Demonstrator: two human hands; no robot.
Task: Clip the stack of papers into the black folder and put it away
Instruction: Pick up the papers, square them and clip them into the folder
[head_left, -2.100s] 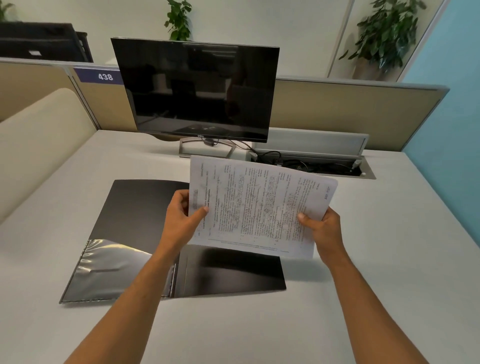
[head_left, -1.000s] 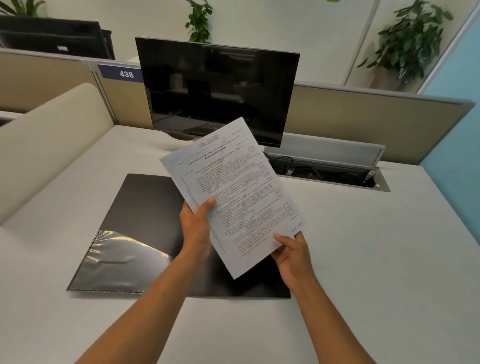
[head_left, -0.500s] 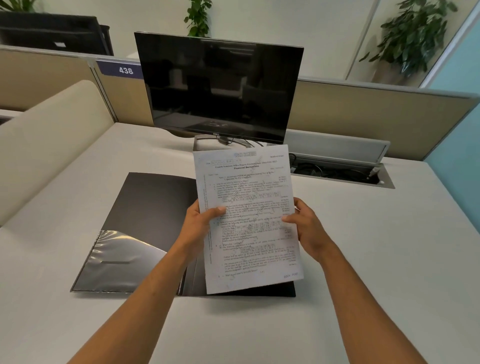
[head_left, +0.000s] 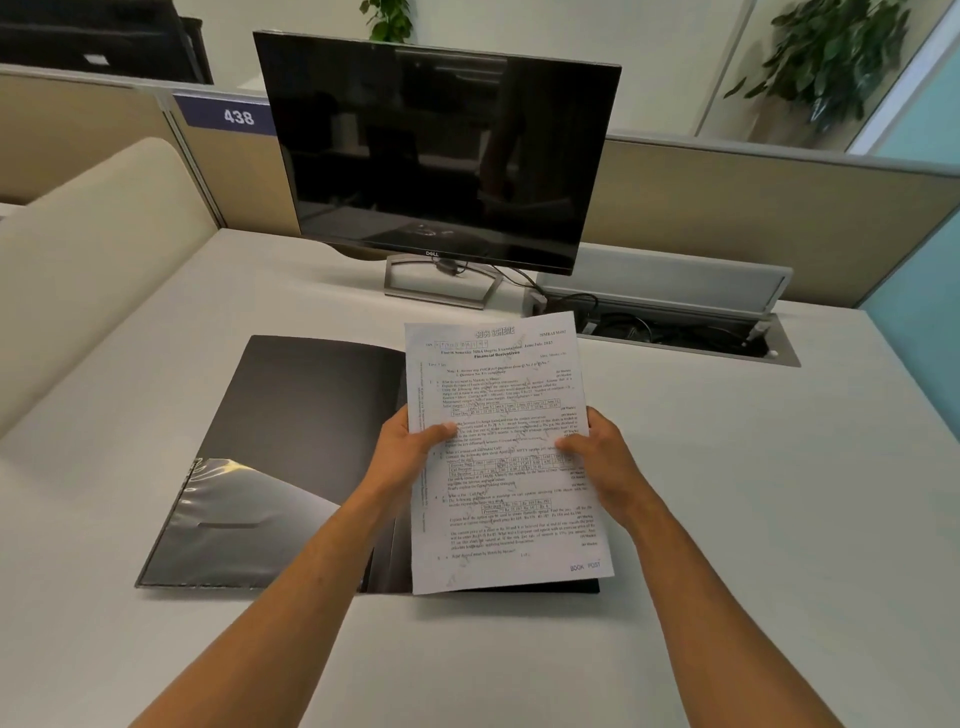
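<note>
Over folder (head_left: 291, 431): papers (head_left: 506, 457) between fingers (head_left: 447, 430), seemingly unclipped.

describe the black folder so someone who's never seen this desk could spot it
In front of the dark monitor, the black folder lies open flat on the pale desk. It is the only black sheet-like thing there, with a shiny clear pocket on its left flap.

We see white papers (head_left: 506, 457) covered in black print, a black folder (head_left: 301, 415), and a pale grey desk (head_left: 779, 519).
</note>
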